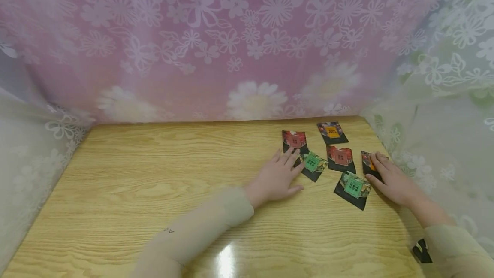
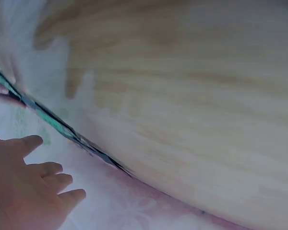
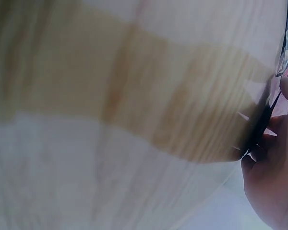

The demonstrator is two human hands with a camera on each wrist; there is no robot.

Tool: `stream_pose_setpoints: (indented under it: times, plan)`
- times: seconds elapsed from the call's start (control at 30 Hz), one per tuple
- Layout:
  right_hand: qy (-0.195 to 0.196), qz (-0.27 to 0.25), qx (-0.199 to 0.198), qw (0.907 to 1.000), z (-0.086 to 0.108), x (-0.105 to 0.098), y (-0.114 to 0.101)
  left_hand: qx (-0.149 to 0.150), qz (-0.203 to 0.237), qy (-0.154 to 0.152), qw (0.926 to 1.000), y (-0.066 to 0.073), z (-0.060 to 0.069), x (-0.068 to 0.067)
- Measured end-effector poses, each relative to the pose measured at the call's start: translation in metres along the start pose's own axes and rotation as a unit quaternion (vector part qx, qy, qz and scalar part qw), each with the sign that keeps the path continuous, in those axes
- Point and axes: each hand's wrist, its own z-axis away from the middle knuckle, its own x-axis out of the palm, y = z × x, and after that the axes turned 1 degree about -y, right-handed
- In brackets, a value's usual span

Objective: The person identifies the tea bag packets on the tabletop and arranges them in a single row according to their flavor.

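Several small flat packets with black lower parts lie on the wooden table. My left hand (image 1: 278, 177), fingers spread and fairly straight, is over the edges of a red-labelled packet (image 1: 294, 140) and a green-labelled packet (image 1: 313, 164); whether it presses them I cannot tell. My right hand (image 1: 393, 181) rests with extended fingers on an orange-labelled packet (image 1: 367, 167) by the table's right edge, covering much of it. Between the hands lie another red packet (image 1: 341, 158) and another green one (image 1: 353, 187). A second orange packet (image 1: 332, 132) is farther back.
The wooden table (image 1: 154, 175) stretches away to the left. Pink flowered curtain (image 1: 216, 55) hangs along its back edge, with whitish sheer curtain (image 1: 444, 140) at the right. A dark packet-like item (image 1: 422, 251) shows beside the right sleeve, partly hidden.
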Motion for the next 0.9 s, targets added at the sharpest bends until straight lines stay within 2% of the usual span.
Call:
stream_pose_setpoints:
  times: [0.27,0.4,0.6,0.9]
  plan:
    - [0.006,-0.007,-0.001,1.0000,-0.001,0.004,0.004,0.046,-0.035,-0.019,0.9982,0.019,-0.023,0.003]
    - [0.010,-0.011,-0.005,0.9999,-0.001,0.005,0.003,0.053,-0.053,-0.033,0.9966,0.025,-0.029,0.007]
    - [0.017,-0.015,-0.013,0.9997,0.001,0.002,0.000,0.050,-0.040,-0.064,0.9959,0.027,-0.032,0.010]
    - [0.036,-0.015,-0.023,0.9990,0.002,0.005,0.000,0.066,-0.028,-0.074,0.9947,0.022,-0.025,0.011]
